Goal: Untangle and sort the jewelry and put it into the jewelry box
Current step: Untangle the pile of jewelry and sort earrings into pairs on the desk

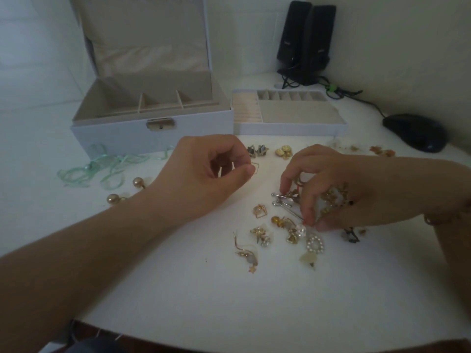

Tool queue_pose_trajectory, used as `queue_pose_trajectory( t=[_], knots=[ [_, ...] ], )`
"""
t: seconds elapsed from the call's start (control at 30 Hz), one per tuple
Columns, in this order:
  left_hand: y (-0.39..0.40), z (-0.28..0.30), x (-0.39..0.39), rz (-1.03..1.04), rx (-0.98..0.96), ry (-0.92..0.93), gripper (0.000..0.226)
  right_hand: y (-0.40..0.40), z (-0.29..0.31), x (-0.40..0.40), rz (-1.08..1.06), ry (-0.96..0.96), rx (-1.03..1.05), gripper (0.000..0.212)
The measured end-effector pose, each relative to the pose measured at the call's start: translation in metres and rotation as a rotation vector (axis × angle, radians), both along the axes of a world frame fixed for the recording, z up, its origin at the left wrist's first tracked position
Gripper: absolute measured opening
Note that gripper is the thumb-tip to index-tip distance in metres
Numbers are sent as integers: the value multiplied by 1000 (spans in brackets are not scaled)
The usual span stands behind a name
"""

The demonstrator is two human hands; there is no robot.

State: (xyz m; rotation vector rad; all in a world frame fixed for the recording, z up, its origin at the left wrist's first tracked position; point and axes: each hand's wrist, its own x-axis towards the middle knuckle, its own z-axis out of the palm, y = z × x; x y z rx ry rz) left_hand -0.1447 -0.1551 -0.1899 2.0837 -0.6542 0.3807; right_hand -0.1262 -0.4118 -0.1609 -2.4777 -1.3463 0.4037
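While the left grip (216, 171) pinches one wire earring (255, 168), the right grip (328, 189) holds tangled jewelry (331, 197); two speakers (305, 42) stand behind.

**Hidden beneath the hand**

The right hand (328, 184) covered much of the tangled jewelry pile (331, 200). The jewelry box (153, 133) lid ran past the top edge. Small far pieces (382, 150) were too blurred to identify.

Two hands (204, 171), one open jewelry box (153, 133), one removed tray (288, 115), two black speakers (305, 42), one mouse (415, 132), two pearl-ball earrings (139, 183) (loose earrings too jumbled to count).
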Motion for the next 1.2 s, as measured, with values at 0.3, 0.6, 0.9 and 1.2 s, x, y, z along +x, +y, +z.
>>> queue_pose_trajectory(
  t=[0.3, 0.6, 0.9, 1.2],
  knots=[
    [-1, 0, -1, 8, -12, 4, 11, 4, 6, -3, -15, -38, 38, 8],
    [0, 0, 1, 38, -4, 5, 10, 18, 11, -9, 32, -91, 254, 4],
    [-1, 1, 2, 101, -9, -29, 9, 42, 3, -19, 85, -117, 230, 14],
    [20, 18, 9, 32, 130, 64, 16, 43, -1, -8, -67, -322, 126, 26]
  ],
)
